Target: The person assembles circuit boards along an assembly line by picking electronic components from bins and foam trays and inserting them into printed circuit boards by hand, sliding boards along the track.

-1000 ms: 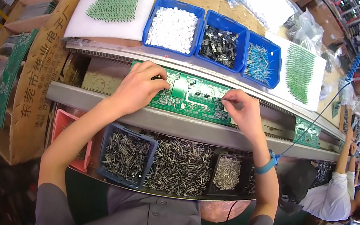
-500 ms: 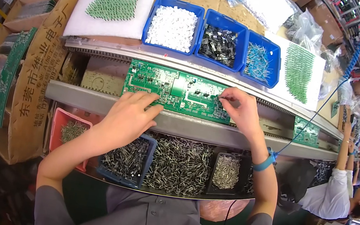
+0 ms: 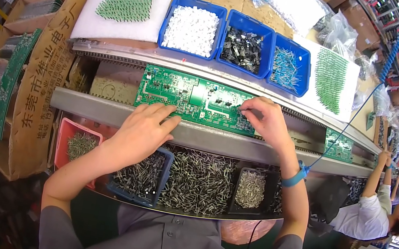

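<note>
The green circuit board lies in a narrow channel between a toothed rail behind it and a grey front rail, so a hand can reach it only from above. The left hand rests across the front rail and blocks the board's near left edge; the right hand covers its right end. The board's middle and far left stay open. Behind the rail, three blue bins stand side by side, walling off the white foam pads. In front, trays of metal parts fill the space toward the body.
</note>
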`<control>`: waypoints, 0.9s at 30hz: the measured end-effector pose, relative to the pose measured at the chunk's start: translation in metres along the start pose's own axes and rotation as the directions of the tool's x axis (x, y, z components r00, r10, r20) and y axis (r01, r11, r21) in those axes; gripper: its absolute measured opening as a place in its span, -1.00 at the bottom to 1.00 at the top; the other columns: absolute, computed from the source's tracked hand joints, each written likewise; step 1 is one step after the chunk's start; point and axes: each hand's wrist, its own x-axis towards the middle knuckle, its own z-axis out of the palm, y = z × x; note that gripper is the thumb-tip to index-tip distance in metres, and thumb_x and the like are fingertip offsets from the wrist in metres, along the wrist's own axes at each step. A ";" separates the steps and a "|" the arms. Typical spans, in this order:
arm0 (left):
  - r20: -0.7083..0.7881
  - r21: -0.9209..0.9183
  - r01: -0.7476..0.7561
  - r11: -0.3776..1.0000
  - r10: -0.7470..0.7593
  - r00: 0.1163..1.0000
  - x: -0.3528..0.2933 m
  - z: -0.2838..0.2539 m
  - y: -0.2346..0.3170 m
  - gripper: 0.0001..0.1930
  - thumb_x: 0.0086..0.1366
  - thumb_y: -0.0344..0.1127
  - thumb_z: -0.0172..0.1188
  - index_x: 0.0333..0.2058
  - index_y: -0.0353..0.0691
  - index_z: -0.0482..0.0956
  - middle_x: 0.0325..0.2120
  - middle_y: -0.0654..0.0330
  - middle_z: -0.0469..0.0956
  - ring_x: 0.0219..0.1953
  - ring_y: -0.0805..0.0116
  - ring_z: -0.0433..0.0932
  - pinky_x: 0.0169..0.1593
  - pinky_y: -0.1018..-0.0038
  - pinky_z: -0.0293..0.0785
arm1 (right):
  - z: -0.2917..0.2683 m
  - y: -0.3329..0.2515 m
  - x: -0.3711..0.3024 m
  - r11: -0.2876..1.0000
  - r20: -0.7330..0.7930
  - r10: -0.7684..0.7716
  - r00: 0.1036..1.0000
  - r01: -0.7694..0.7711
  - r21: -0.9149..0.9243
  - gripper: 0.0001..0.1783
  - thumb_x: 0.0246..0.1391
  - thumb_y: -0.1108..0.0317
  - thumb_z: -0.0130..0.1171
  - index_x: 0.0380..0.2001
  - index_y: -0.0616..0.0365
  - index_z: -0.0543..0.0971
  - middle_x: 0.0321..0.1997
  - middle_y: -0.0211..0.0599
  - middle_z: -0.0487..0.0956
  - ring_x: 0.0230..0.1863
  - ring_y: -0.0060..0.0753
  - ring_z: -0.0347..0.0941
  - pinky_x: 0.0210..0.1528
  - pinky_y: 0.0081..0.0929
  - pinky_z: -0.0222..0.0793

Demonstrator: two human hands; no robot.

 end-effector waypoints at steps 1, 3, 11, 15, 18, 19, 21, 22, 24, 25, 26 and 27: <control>0.000 0.002 -0.001 1.000 0.001 1.000 0.000 0.000 0.000 -0.59 0.10 -0.36 0.27 -0.05 -0.29 0.49 0.02 -0.01 0.44 0.09 0.03 0.40 0.14 0.20 0.30 | 0.001 0.001 0.000 0.998 -0.003 -0.041 0.999 0.041 -0.055 -0.87 -0.05 0.57 0.22 -0.37 0.20 0.61 -0.37 -0.28 0.60 -0.32 -0.33 0.54 -0.33 -0.49 0.45; 0.002 0.003 0.000 1.000 0.000 1.000 0.000 -0.001 0.000 -0.59 0.10 -0.36 0.27 -0.05 -0.29 0.49 0.02 -0.01 0.44 0.09 0.03 0.40 0.14 0.20 0.30 | 0.005 0.007 0.000 0.985 -0.033 -0.140 0.990 0.135 -0.110 -0.87 -0.07 0.56 0.24 -0.37 0.20 0.62 -0.36 -0.27 0.59 -0.31 -0.28 0.53 -0.30 -0.45 0.46; -0.010 0.012 -0.014 1.000 0.014 1.000 0.001 0.000 0.002 -0.59 0.11 -0.35 0.26 -0.04 -0.30 0.49 0.01 -0.01 0.45 0.08 0.03 0.40 0.15 0.20 0.29 | 0.015 0.007 -0.004 0.964 -0.084 -0.220 0.972 0.203 -0.172 -0.85 -0.11 0.58 0.21 -0.40 0.19 0.63 -0.32 -0.23 0.57 -0.23 -0.13 0.50 -0.16 -0.30 0.46; 0.001 0.005 -0.007 1.000 0.007 1.000 -0.001 0.000 0.001 -0.59 0.12 -0.35 0.26 -0.03 -0.30 0.48 0.03 -0.01 0.44 0.10 0.03 0.39 0.15 0.19 0.28 | 0.008 -0.027 -0.018 0.950 -0.131 -0.207 0.969 0.168 -0.262 -0.83 -0.06 0.50 0.21 -0.32 0.20 0.60 -0.28 -0.16 0.56 -0.24 -0.06 0.49 -0.18 -0.23 0.45; 0.002 0.009 0.011 1.000 -0.011 1.000 -0.007 0.002 -0.001 -0.58 0.13 -0.35 0.25 -0.02 -0.31 0.48 0.05 -0.01 0.44 0.11 0.03 0.38 0.16 0.19 0.27 | -0.009 -0.062 -0.053 0.965 0.077 0.131 0.988 -0.110 -0.238 -0.81 -0.04 0.41 0.22 -0.30 0.18 0.59 -0.30 -0.13 0.55 -0.26 -0.01 0.50 -0.23 -0.20 0.44; 0.000 0.009 0.006 1.000 -0.006 1.000 -0.007 0.002 -0.002 -0.58 0.13 -0.35 0.25 -0.01 -0.31 0.47 0.06 0.00 0.43 0.12 0.04 0.37 0.16 0.19 0.27 | -0.016 -0.070 -0.071 0.951 0.199 0.232 0.952 -0.180 -0.250 -0.80 -0.05 0.40 0.22 -0.29 0.18 0.58 -0.31 -0.12 0.55 -0.26 0.01 0.50 -0.25 -0.20 0.44; -0.010 0.000 -0.013 1.000 0.013 1.000 -0.005 0.003 -0.001 -0.57 0.13 -0.35 0.25 -0.01 -0.31 0.47 0.06 0.00 0.43 0.13 0.04 0.37 0.16 0.19 0.26 | -0.018 -0.083 -0.112 0.916 0.248 0.273 0.929 -0.173 -0.363 -0.77 -0.10 0.39 0.25 -0.29 0.15 0.55 -0.37 -0.14 0.53 -0.30 -0.01 0.50 -0.28 -0.20 0.44; -0.016 -0.001 -0.018 1.000 0.018 1.000 -0.005 0.004 -0.001 -0.57 0.13 -0.34 0.25 0.00 -0.31 0.47 0.06 0.00 0.43 0.13 0.05 0.36 0.16 0.20 0.26 | -0.015 -0.091 -0.123 0.893 0.255 0.336 0.907 -0.220 -0.394 -0.71 -0.16 0.41 0.28 -0.28 0.15 0.56 -0.39 -0.14 0.53 -0.31 -0.01 0.50 -0.29 -0.21 0.43; -0.010 -0.005 -0.026 1.000 0.026 1.000 -0.003 0.003 0.000 -0.56 0.12 -0.35 0.26 0.00 -0.31 0.47 0.07 0.00 0.42 0.13 0.05 0.36 0.17 0.20 0.25 | -0.003 -0.100 -0.144 0.858 0.221 0.394 0.892 -0.270 -0.437 -0.65 -0.24 0.41 0.33 -0.27 0.14 0.54 -0.43 -0.16 0.48 -0.33 -0.02 0.49 -0.31 -0.21 0.42; -0.004 -0.005 -0.030 1.000 0.030 1.000 -0.002 0.002 0.001 -0.56 0.12 -0.35 0.26 0.00 -0.31 0.47 0.07 0.00 0.42 0.13 0.05 0.36 0.17 0.20 0.25 | 0.005 -0.102 -0.150 0.859 0.160 0.383 0.910 -0.287 -0.424 -0.67 -0.22 0.43 0.31 -0.28 0.14 0.53 -0.44 -0.17 0.47 -0.33 -0.02 0.48 -0.31 -0.22 0.42; -0.004 -0.003 -0.036 0.999 0.036 0.999 0.000 0.000 0.002 -0.56 0.12 -0.35 0.26 0.00 -0.31 0.47 0.07 0.00 0.42 0.13 0.05 0.36 0.17 0.20 0.25 | 0.012 -0.102 -0.155 0.860 0.096 0.371 0.924 -0.303 -0.410 -0.69 -0.21 0.44 0.29 -0.29 0.15 0.52 -0.45 -0.18 0.45 -0.34 -0.03 0.48 -0.32 -0.23 0.42; -0.004 -0.014 -0.027 1.000 0.027 1.000 0.000 0.000 0.000 -0.57 0.11 -0.35 0.26 -0.02 -0.30 0.47 0.05 0.01 0.43 0.11 0.05 0.37 0.15 0.20 0.26 | 0.020 -0.094 -0.158 0.845 0.052 0.361 0.931 -0.303 -0.441 -0.74 -0.18 0.49 0.25 -0.32 0.16 0.51 -0.47 -0.19 0.43 -0.36 -0.05 0.47 -0.34 -0.25 0.42</control>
